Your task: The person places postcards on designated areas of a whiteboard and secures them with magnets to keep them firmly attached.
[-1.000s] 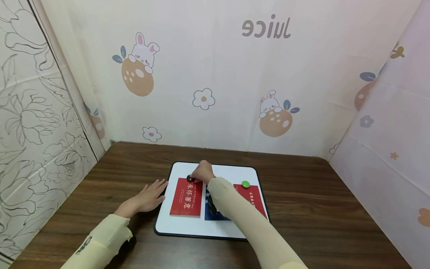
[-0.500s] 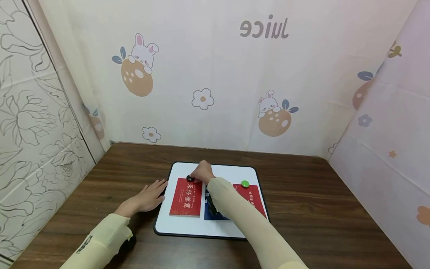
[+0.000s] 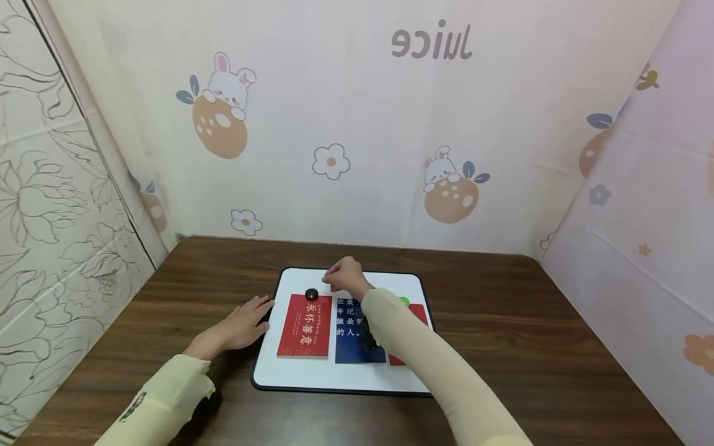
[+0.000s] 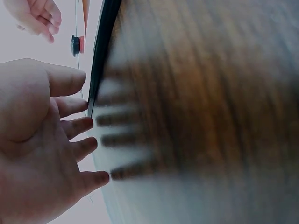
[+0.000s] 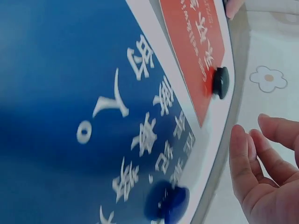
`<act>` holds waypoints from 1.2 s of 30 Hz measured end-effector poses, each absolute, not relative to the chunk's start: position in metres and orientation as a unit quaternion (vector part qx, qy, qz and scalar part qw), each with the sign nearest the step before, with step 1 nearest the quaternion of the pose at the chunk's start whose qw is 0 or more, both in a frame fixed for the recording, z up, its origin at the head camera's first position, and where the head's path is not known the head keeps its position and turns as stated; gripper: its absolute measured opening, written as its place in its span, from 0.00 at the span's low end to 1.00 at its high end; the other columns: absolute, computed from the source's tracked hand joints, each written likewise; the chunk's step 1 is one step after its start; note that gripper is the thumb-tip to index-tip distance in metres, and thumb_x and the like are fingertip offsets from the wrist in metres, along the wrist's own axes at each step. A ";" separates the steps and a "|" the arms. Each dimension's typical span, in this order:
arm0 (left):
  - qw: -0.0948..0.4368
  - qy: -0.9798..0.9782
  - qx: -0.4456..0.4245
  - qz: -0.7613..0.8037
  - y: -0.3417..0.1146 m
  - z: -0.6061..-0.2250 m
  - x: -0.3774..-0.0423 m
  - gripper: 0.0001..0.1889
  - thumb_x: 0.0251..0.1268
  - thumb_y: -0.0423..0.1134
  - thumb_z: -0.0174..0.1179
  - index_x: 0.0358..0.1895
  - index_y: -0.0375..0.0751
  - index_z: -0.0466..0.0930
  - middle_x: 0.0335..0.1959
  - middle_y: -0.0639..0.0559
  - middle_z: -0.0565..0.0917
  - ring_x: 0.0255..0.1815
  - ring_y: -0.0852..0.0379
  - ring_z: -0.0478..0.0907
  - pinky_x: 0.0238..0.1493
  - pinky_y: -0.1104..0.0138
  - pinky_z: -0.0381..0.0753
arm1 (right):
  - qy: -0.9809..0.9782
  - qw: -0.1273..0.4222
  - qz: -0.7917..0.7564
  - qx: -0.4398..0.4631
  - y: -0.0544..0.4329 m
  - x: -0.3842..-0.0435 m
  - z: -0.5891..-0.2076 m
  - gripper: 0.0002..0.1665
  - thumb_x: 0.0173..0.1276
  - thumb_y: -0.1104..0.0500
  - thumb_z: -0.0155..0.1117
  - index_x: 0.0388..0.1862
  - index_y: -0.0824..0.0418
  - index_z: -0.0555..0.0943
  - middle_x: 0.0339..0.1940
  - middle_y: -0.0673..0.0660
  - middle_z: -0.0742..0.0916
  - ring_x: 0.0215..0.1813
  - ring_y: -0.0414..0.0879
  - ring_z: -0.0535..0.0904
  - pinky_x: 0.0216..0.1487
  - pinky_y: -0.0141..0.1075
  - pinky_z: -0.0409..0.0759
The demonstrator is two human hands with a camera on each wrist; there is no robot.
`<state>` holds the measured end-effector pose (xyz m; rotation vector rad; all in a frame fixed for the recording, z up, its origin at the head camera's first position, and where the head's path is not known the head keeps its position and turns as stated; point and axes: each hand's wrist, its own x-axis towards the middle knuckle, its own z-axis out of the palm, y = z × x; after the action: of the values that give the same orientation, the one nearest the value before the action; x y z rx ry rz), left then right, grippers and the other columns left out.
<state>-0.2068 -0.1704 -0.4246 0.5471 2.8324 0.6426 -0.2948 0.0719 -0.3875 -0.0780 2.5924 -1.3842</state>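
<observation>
A whiteboard (image 3: 295, 375) with a black rim lies flat on the table. My left hand (image 3: 237, 325) rests beside its left edge, fingers spread, fingertips right at the rim. Above the board's upper part is my right hand (image 3: 346, 277), its fingers loosely bent and nothing between them. Left of it, a round black magnet (image 3: 311, 294) sits at the top edge of a red card (image 3: 304, 328). A blue card (image 3: 348, 348) with white characters lies in the middle, and the right wrist view has a blue magnet (image 5: 177, 205) at its top.
A second red card (image 3: 418, 316) with a green magnet (image 3: 404, 301) at its top is partly hidden behind my right sleeve (image 3: 424, 353). The brown wooden table (image 3: 530, 334) extends around the board. A printed curtain (image 3: 379, 124) hangs behind it.
My right hand has let go of the black magnet and moved up and right, leaving it on the red card. My left hand stays at the board's edge. The head view has shifted slightly.
</observation>
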 end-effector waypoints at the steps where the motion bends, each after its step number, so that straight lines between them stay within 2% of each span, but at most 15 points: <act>1: 0.086 0.955 0.185 0.215 -0.171 -0.424 -0.207 0.29 0.70 0.38 0.53 0.70 0.29 0.59 0.70 0.29 0.58 0.72 0.32 0.48 0.64 0.35 0.47 | 0.874 0.100 -0.474 -0.029 0.074 -0.295 -0.386 0.09 0.63 0.61 0.68 0.39 0.67 0.85 0.35 0.58 0.86 0.36 0.50 0.85 0.41 0.38 0.82; 5: 0.052 0.958 0.188 0.208 -0.173 -0.422 -0.208 0.30 0.69 0.38 0.55 0.70 0.29 0.59 0.71 0.29 0.56 0.72 0.32 0.48 0.64 0.35 0.47 | 0.868 0.095 -0.485 -0.038 0.082 -0.294 -0.381 0.09 0.64 0.61 0.67 0.40 0.66 0.85 0.36 0.58 0.85 0.39 0.53 0.84 0.39 0.37 0.83; 10: 0.035 0.964 0.180 0.195 -0.172 -0.417 -0.208 0.33 0.68 0.42 0.56 0.71 0.31 0.57 0.72 0.31 0.54 0.73 0.33 0.46 0.64 0.34 0.44 | 0.875 0.091 -0.473 -0.049 0.093 -0.290 -0.372 0.10 0.65 0.59 0.67 0.42 0.64 0.85 0.38 0.57 0.84 0.44 0.55 0.83 0.43 0.39 0.82; 15: 0.041 0.969 0.163 0.182 -0.172 -0.411 -0.207 0.37 0.68 0.49 0.55 0.73 0.32 0.54 0.74 0.33 0.52 0.74 0.34 0.43 0.64 0.34 0.39 | 0.888 0.074 -0.447 -0.080 0.106 -0.284 -0.364 0.10 0.66 0.57 0.66 0.42 0.62 0.85 0.39 0.56 0.84 0.43 0.52 0.81 0.46 0.40 0.81; 20: 0.045 0.972 0.156 0.170 -0.174 -0.407 -0.206 0.39 0.67 0.53 0.54 0.73 0.33 0.53 0.74 0.33 0.50 0.74 0.34 0.42 0.64 0.33 0.36 | 0.900 0.033 -0.419 -0.114 0.119 -0.276 -0.360 0.10 0.67 0.56 0.64 0.42 0.61 0.85 0.39 0.55 0.84 0.41 0.47 0.79 0.44 0.38 0.79; 30: 0.024 0.974 0.163 0.154 -0.174 -0.396 -0.197 0.40 0.67 0.55 0.53 0.73 0.33 0.53 0.73 0.33 0.53 0.74 0.35 0.43 0.65 0.35 0.36 | 0.915 -0.002 -0.383 -0.125 0.155 -0.263 -0.355 0.15 0.70 0.55 0.60 0.49 0.62 0.82 0.46 0.57 0.84 0.47 0.49 0.79 0.48 0.41 0.79; 36: 0.012 0.974 0.175 0.142 -0.177 -0.390 -0.194 0.40 0.68 0.55 0.53 0.73 0.32 0.53 0.73 0.33 0.54 0.74 0.35 0.44 0.67 0.37 0.39 | 0.917 -0.022 -0.373 -0.138 0.183 -0.251 -0.353 0.17 0.70 0.55 0.60 0.53 0.62 0.80 0.50 0.58 0.82 0.50 0.51 0.78 0.51 0.44 0.79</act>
<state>-0.1939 -0.1770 -0.3899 0.5449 3.0380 0.4438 -0.2509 0.1829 -0.3527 -0.4394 2.9221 -1.1882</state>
